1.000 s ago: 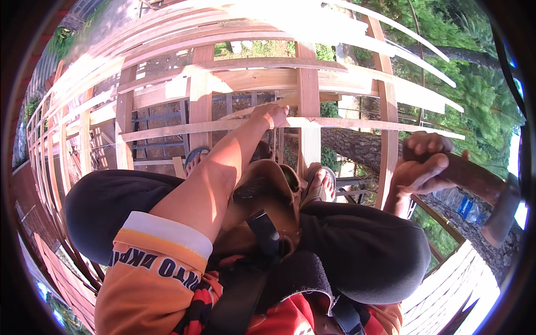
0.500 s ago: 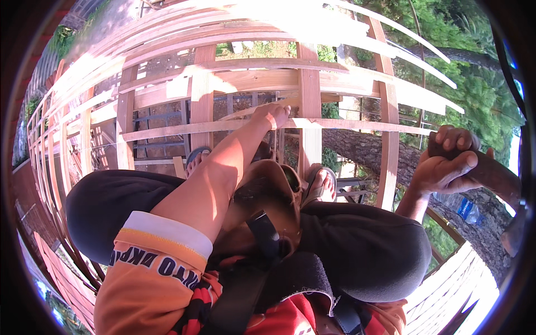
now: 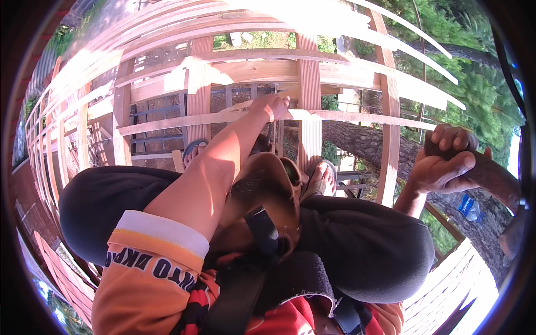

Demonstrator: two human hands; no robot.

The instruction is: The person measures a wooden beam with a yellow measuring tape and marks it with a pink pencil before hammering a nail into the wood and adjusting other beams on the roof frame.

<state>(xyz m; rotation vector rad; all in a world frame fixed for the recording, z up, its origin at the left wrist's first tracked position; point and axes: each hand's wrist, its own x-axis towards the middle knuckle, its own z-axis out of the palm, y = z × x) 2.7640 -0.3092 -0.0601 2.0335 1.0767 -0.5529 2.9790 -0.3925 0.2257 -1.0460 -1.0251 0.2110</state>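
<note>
My left hand (image 3: 272,107) reaches over a narrow wooden batten (image 3: 184,120), its fingers pinched together beside a thick ribbed rafter (image 3: 309,84). A short thin wood strip (image 3: 241,106) shows just left of those fingers; whatever is in the pinch is too small to make out. Raised at the right, my right hand (image 3: 446,159) is wrapped round the dark brown handle of a hammer (image 3: 497,177). The hammer's head lies near the picture's right rim, partly lost in shadow. Between my bent knees sits a brown pouch-like bag (image 3: 268,190) with a black strap.
Several long battens (image 3: 251,54) cross the rafters, with gaps open to the ground far below. My sandalled right foot (image 3: 322,177) rests by a rafter. A tree trunk (image 3: 363,146) slants at the right, with a plastic bottle (image 3: 470,207) in view near it. Strong sunlight washes out the far battens.
My left hand has shifted slightly left and up along the batten, its fingers still pinched. The right hand keeps hold of the hammer and has barely moved.
</note>
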